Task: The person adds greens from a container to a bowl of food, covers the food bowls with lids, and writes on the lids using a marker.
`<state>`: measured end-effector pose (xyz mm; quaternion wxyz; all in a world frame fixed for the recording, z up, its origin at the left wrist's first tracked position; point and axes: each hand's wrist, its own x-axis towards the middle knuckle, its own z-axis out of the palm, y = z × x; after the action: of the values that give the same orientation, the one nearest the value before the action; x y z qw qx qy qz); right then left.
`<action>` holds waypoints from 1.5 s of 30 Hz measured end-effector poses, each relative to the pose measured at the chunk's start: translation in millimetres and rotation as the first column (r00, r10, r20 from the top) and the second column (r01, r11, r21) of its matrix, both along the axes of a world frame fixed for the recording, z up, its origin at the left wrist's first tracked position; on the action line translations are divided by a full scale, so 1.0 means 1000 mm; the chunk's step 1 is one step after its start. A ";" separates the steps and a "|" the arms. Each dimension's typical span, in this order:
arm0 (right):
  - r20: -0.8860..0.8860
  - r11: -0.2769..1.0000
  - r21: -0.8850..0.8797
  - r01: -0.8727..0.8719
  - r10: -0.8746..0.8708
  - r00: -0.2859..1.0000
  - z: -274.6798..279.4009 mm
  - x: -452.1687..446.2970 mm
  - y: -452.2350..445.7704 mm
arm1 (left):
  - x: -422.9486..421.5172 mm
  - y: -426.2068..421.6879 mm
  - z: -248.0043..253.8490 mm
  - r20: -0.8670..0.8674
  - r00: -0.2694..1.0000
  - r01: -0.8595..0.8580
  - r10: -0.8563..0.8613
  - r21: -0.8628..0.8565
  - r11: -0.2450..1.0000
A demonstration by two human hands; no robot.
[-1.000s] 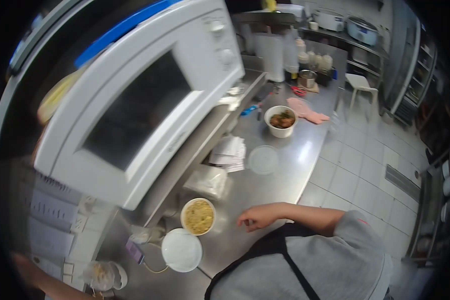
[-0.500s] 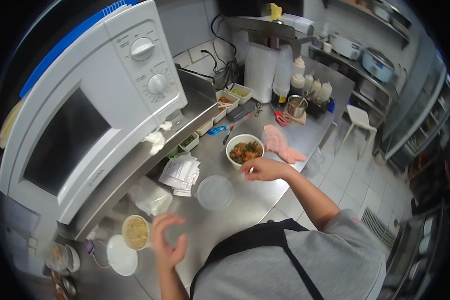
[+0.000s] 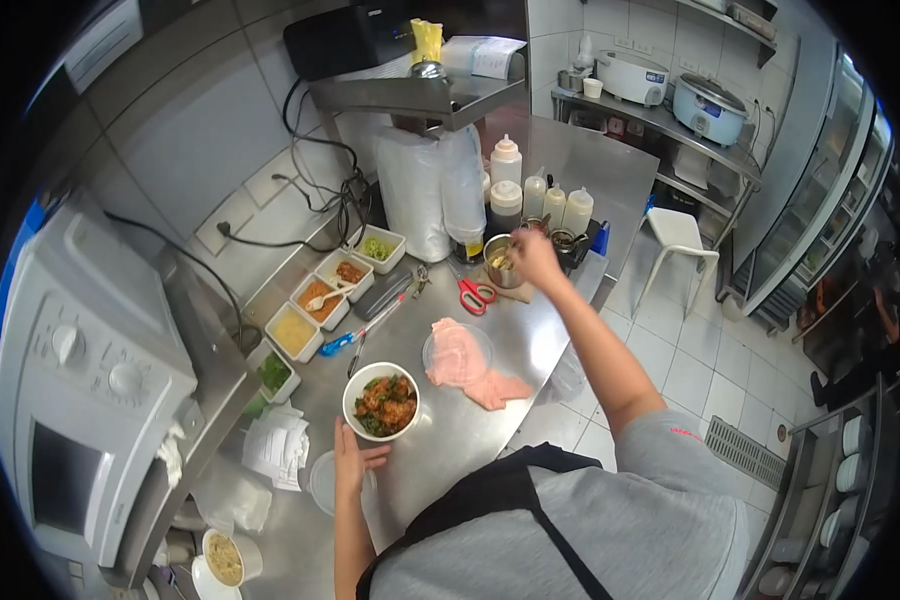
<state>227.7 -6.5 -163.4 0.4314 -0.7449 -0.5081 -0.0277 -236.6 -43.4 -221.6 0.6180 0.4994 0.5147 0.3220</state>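
Note:
A white bowl [image 3: 349, 402] with dark green leaves and reddish-brown pieces of food stands on the steel counter. My left hand [image 3: 353, 460] is at its near side, fingers stretched out and thumb apart; it seems to touch the bowl. Over a small metal pot [image 3: 501, 268] at the counter's right side is my right hand [image 3: 536, 258], its fingers closed together. What they hold, if anything, is hidden. Red-handled scissors [image 3: 476, 296] lie beside the pot. Nearer me, a pink glove [image 3: 460, 355] rests partly on a clear round lid.
White tubs of toppings [image 3: 295, 332] line the counter's back edge, with a blue-handled tool [image 3: 338, 344] alongside. Squeeze bottles [image 3: 506, 165] cluster behind the pot. Paper slips [image 3: 276, 447], a clear lid [image 3: 325, 482] and a microwave [image 3: 100, 370] are to the left.
The view has swung right. My right hand has left the bowl's side and reached to the metal pot. My left hand has moved from the lid area to the bowl.

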 end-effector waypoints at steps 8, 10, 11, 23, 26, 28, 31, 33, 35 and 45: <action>0.355 0.855 -0.269 0.443 -0.340 0.871 0.063 0.126 0.069 | 0.008 0.010 0.002 -0.029 0.999 0.045 -0.046 -0.031 0.999; 0.334 0.814 -0.389 0.432 -0.313 0.889 0.067 0.139 0.079 | 0.010 0.009 0.006 -0.018 0.999 0.026 -0.027 -0.031 0.999; 0.330 0.806 -0.411 0.427 -0.305 0.893 0.061 0.142 0.088 | 0.010 0.007 0.007 -0.008 1.000 0.011 -0.012 -0.035 0.999; 0.026 0.943 0.060 0.328 -0.330 0.944 0.076 0.140 0.075 | 0.003 0.003 0.001 0.004 0.995 -0.099 0.099 -0.057 0.994; -0.054 0.882 0.442 0.165 -0.157 0.986 0.137 0.119 0.024 | 0.004 -0.002 0.006 -0.008 0.992 -0.130 0.130 -0.031 0.991; -0.074 0.689 0.725 -0.005 0.086 0.994 0.165 0.097 -0.005 | -0.001 -0.004 0.005 0.006 0.991 -0.136 0.136 -0.044 0.990; -0.194 0.654 0.748 -0.108 0.371 0.908 0.138 0.084 -0.004 | -0.004 -0.005 0.001 0.040 0.994 -0.100 0.103 -0.069 0.993; -0.258 0.734 0.645 -0.214 0.472 0.843 0.120 0.050 -0.015 | 0.004 -0.004 0.013 0.027 0.996 -0.084 0.087 -0.084 0.993; -0.218 0.824 0.460 -0.331 0.466 0.857 0.100 0.019 -0.016 | 0.005 -0.005 0.016 0.037 0.997 -0.060 0.064 -0.086 0.994; 0.619 0.770 -0.549 -0.325 0.635 0.462 0.065 -0.127 -0.021 | -0.021 -0.028 0.018 0.045 0.996 -0.070 0.073 -0.069 0.995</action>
<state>100.5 -27.1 -98.4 0.0152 -0.5424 -0.8299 -0.1296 -257.7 -71.4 -203.8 0.6348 0.4518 0.5279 0.3380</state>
